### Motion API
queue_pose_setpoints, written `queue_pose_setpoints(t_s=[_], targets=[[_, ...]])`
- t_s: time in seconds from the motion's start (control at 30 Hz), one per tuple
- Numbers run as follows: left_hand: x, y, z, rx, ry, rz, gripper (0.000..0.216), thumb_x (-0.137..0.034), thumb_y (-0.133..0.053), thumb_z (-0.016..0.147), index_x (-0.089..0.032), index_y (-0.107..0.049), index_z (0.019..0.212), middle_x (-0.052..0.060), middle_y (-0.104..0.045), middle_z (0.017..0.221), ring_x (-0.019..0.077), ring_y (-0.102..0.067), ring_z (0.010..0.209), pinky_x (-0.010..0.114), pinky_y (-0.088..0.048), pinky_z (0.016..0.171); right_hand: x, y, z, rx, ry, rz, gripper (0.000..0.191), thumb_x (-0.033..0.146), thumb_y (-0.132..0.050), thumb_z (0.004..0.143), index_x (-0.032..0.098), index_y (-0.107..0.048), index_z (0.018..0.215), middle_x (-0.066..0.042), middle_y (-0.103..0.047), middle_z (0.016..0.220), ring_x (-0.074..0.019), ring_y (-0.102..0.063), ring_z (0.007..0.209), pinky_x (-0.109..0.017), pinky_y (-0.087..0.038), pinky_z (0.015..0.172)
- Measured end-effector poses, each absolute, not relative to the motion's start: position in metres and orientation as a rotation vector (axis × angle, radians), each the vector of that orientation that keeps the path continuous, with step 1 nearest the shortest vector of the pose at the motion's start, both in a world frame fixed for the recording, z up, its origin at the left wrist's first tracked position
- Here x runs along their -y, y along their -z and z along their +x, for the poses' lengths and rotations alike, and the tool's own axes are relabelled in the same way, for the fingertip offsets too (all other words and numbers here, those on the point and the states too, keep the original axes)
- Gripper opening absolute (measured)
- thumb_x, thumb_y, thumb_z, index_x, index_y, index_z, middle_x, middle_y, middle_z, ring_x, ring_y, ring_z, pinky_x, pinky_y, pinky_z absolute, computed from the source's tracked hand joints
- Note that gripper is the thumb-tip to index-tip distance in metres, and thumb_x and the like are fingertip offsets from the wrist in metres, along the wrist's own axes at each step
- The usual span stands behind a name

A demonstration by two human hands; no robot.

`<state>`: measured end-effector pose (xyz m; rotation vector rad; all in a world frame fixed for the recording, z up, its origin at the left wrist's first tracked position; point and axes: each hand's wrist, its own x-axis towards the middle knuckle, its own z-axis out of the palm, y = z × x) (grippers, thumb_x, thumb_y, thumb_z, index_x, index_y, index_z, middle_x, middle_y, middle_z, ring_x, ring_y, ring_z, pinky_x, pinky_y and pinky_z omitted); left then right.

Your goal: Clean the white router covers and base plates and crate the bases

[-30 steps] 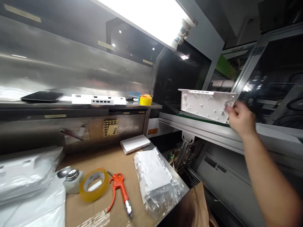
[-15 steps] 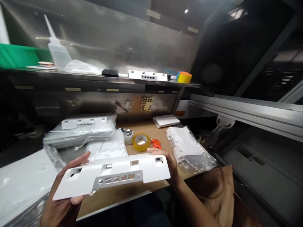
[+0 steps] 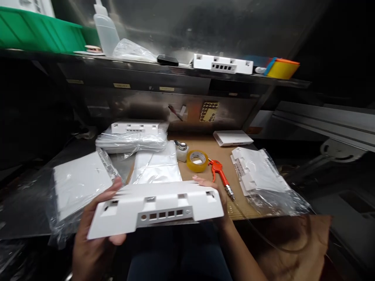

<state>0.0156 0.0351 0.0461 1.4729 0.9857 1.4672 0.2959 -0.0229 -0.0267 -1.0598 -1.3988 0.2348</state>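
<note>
A white plastic housing with a row of square port openings is held up at the front edge of the bench. My left hand grips its left end, thumb and fingers around the edge. At its right end my right hand is closed on it, fingertips over the top edge and the rest partly hidden behind. Just beyond the housing lie white plastic bags, a roll of yellow tape and an orange air blow gun with its hose. A small pump bottle stands by the tape.
Bagged white housings lie at left and right; more plastic-wrapped stock sits behind. A white box-like unit is at the back. The shelf holds a green bin, a squeeze bottle and another housing.
My view has turned left and down, so the bench things shift right and up in the picture. Both hands keep hold of the housing, which is slightly tilted differently.
</note>
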Motion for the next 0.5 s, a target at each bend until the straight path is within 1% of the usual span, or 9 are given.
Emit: queue_pose_setpoints(t_s=[0.03, 0.1, 0.23, 0.37, 0.43, 0.5], targets=[[-0.033, -0.046, 0.021, -0.936, -1.477, 1.473, 0.067, -0.065, -0.089, 0.064, -0.035, -0.068, 0.12, -0.003, -0.068, 0.14, 0.0352, -0.045, 0.147, 0.043, -0.036, 0.125, 0.024, 0.032, 0.299, 1.382, -0.244, -1.061, 0.042, 0.026, -0.072, 0.091, 0.032, -0.061, 0.131, -0.007, -0.07, 0.138, -0.0301, -0.068, 0.127, -0.052, -0.056, 0.11], [-0.03, -0.044, 0.03, -0.859, -1.482, 1.46, 0.062, -0.06, -0.089, 0.069, -0.034, -0.068, 0.121, -0.003, -0.068, 0.14, 0.0326, -0.043, 0.149, 0.04, -0.033, 0.126, 0.025, 0.04, 0.304, 1.352, -0.27, -1.065, 0.044, 0.031, -0.074, 0.089, 0.03, -0.061, 0.13, -0.011, -0.069, 0.139, -0.033, -0.066, 0.129, -0.056, -0.055, 0.11], [-0.028, -0.04, 0.038, -0.818, -1.485, 1.449, 0.064, -0.06, -0.09, 0.065, -0.032, -0.069, 0.119, 0.003, -0.069, 0.139, 0.0345, -0.042, 0.149, 0.046, -0.029, 0.127, 0.025, 0.051, 0.313, 1.284, -0.338, -1.073, 0.034, 0.036, -0.068, 0.092, 0.028, -0.064, 0.125, -0.012, -0.07, 0.137, -0.0349, -0.065, 0.129, -0.061, -0.055, 0.108], [-0.026, -0.038, 0.038, -0.811, -1.435, 1.462, 0.064, -0.057, -0.092, 0.065, -0.034, -0.069, 0.12, 0.005, -0.069, 0.137, 0.0345, -0.042, 0.15, 0.048, -0.029, 0.126, 0.022, 0.059, 0.32, 1.236, -0.333, -1.092, 0.03, 0.042, -0.068, 0.092, 0.031, -0.068, 0.12, -0.007, -0.073, 0.133, -0.0351, -0.068, 0.125, -0.062, -0.057, 0.105], [-0.025, -0.037, 0.038, -0.79, -1.431, 1.445, 0.066, -0.06, -0.093, 0.061, -0.034, -0.071, 0.118, 0.005, -0.069, 0.138, 0.0353, -0.04, 0.151, 0.049, -0.029, 0.126, 0.02, 0.062, 0.322, 1.229, -0.284, -1.098, 0.028, 0.042, -0.065, 0.094, 0.034, -0.068, 0.12, -0.005, -0.074, 0.131, -0.034, -0.07, 0.122, -0.062, -0.058, 0.103], [-0.026, -0.038, 0.039, -0.838, -1.402, 1.313, 0.067, -0.072, -0.087, 0.062, -0.036, -0.072, 0.116, 0.003, -0.062, 0.149, 0.0357, -0.039, 0.151, 0.047, -0.029, 0.126, 0.02, 0.063, 0.324, 1.231, -0.23, -1.087, 0.024, 0.042, -0.062, 0.096, 0.037, -0.068, 0.119, -0.002, -0.076, 0.127, -0.0324, -0.072, 0.119, -0.062, -0.06, 0.102]])
